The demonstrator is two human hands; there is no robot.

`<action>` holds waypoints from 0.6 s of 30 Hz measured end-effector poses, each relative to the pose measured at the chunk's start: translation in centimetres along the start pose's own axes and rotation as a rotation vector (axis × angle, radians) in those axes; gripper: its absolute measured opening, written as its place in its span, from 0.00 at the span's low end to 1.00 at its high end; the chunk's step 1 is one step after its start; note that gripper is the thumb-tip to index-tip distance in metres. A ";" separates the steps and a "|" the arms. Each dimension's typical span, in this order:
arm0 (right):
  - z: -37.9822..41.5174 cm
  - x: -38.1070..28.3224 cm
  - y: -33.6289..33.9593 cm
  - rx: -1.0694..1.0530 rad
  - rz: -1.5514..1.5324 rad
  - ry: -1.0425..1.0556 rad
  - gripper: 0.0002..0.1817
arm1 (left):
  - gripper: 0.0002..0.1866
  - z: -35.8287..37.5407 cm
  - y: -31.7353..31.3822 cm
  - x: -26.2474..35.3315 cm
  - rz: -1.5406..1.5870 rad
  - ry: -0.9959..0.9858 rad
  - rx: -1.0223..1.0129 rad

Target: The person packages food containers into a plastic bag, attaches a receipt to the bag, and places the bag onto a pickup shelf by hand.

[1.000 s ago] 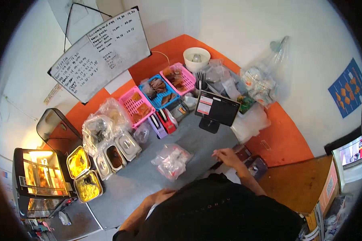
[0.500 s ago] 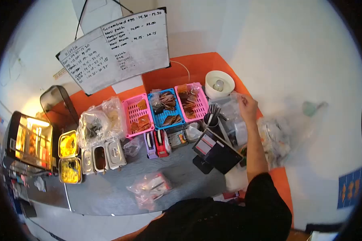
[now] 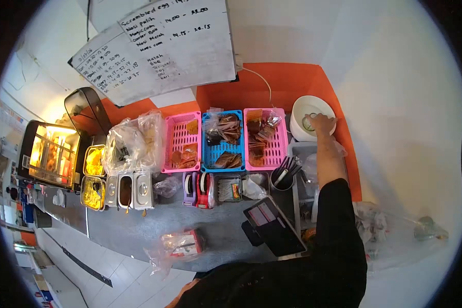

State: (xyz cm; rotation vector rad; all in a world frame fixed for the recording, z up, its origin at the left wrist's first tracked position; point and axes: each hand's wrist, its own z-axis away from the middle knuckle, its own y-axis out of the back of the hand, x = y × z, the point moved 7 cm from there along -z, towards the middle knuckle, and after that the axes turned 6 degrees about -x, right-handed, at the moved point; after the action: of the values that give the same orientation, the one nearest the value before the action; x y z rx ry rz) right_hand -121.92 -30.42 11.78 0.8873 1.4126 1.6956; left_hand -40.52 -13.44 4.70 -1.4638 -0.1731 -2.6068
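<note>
My right hand (image 3: 321, 124) reaches over the white round pot (image 3: 299, 134) at the back right, its fingers closed around the round knob (image 3: 308, 121) in the pot. Of my left arm only a bit of forearm shows at the bottom edge; the hand itself is out of sight. A clear plastic bag with a red and white box (image 3: 184, 243) lies on the grey counter (image 3: 123, 241) in front of my body.
Pink (image 3: 182, 142) and blue (image 3: 222, 141) baskets of sachets line the back. Nearer stand tape dispensers (image 3: 204, 190), a cup of black utensils (image 3: 282, 179) and a tablet (image 3: 274, 226). Metal food trays (image 3: 93, 193) and a lit display case (image 3: 50, 154) are left.
My right hand has moved from beside the pot onto the knob inside it. The camera view has shifted, so the whiteboard sits higher and the counter shows more fully.
</note>
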 end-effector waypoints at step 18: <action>-0.5 2.1 5.0 0.033 -0.095 0.077 0.41 | 0.25 3.0 -4.7 -2.9 -0.615 -0.111 0.050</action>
State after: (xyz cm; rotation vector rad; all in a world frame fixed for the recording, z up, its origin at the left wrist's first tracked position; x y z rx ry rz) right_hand -123.90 -29.36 16.74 0.7679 1.5136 1.6550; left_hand -37.38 -8.07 3.59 -1.7573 -0.8139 -2.9290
